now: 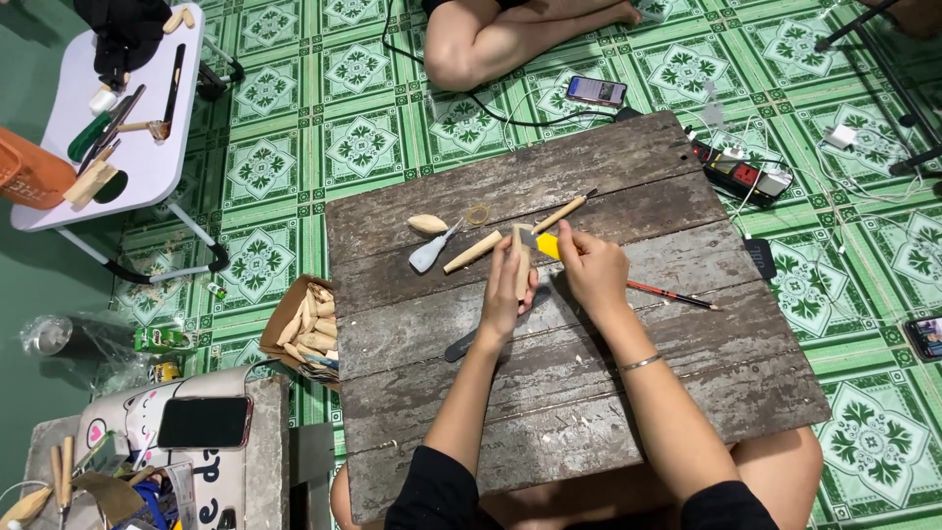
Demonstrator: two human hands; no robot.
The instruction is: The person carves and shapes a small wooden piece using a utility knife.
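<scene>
Head view: two bare hands worked a small wooden piece over a weathered plank surface.

Near the frame's centre, the left hand [507, 294] was clenched around an upright wooden piece [522, 257], while the right hand [592, 270] pinched a yellow-handled knife [546, 244] against its top. Both rested over the dark plank surface [589, 393], which lay on a green patterned tile floor [285, 147]. Just left of the hands lay a wooden stick [472, 251], a carved wooden spoon [429, 254], a pale oval carved blank [427, 224] and a rubber band [477, 214]. A pencil [672, 295] lay to the right. At the surface's left edge, a cardboard box [307, 329] held more wooden blanks. Another person's bent leg [491, 39] showed at the upper centre.
</scene>
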